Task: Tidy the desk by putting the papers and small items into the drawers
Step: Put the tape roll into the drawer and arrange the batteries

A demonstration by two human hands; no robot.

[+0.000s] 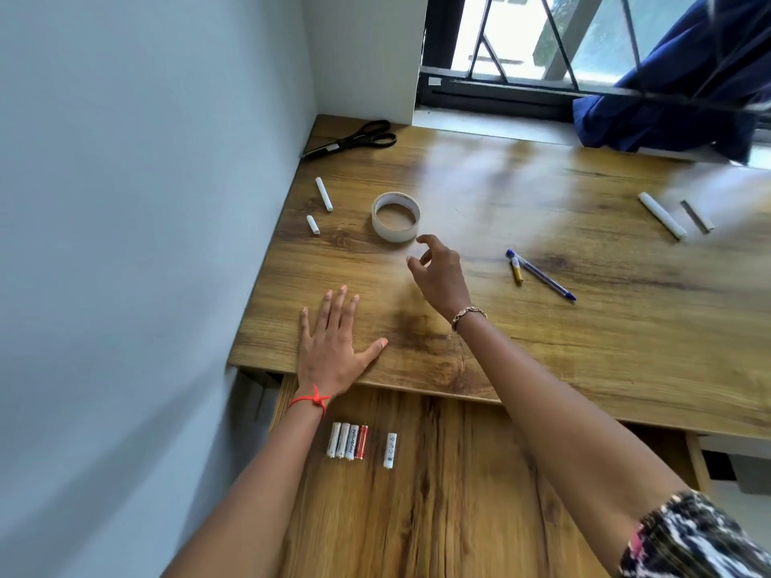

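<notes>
From the head camera, a wooden desk (584, 327) is seen set into a corner, with a drawer (450, 486) pulled open below its near edge. The left hand (333, 348) is laid flat on the desk's front edge, fingers straight and spread, with a red thread worn at the wrist. The right hand (438, 273) is held just above the desktop, close to a roll of tape (395, 216). Its fingers are loosely bent, thumb and forefinger are kept apart, and nothing is held.

The tape is lying flat, not touched by either hand. Two short white sticks (323, 194) are seen to its left near the wall, possibly chalk, though this cannot be told for sure. Black scissors (354, 139) are lying in the far corner. To the right of the right hand, a blue pen (542, 275) is lying with a small yellow battery (517, 272) just beside its cap end. Farther right, a white marker (662, 214) and a thin grey stick (697, 216) are lying side by side.

In the drawer, four batteries (347, 441) are set in a row, touching, and a fifth white battery (390, 450) is placed just apart.
</notes>
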